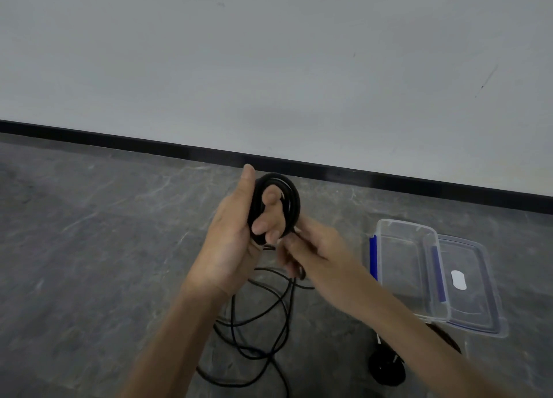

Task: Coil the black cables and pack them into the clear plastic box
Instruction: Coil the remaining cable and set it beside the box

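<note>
From the head camera, looking down at a grey stone-patterned floor (89, 248) where it meets a pale wall (269, 53) with a dark skirting strip (389, 179), the person holds a black cable in front of them. The left hand (236, 236) is wrapped around a small coil (294, 200) of it, thumb up along the outside and fingers (264, 224) curled through the middle, so the ring stands nearly upright with its opening facing the camera. The right hand (311, 248) sits just beside and below the coil, fingers pressed together and pinching the strand where it leaves the ring. The rest of the cable (257, 317) hangs from that pinch and lies in loose, overlapping loops on the floor directly below the hands, running towards the person, so the slack to be wound lies down and near rather than off to either side. The clear plastic box (380, 233) rests open on the floor to the right, near the right forearm and well apart from the left hand; its lid (478, 278) lies flat just beyond it. I judge the right hand the nearer one for any drop into the box. A second dark bundle (386, 367) lies by the box's near end, partly hidden under the right arm. The crossed floor loops look likely to snag while winding.
</note>
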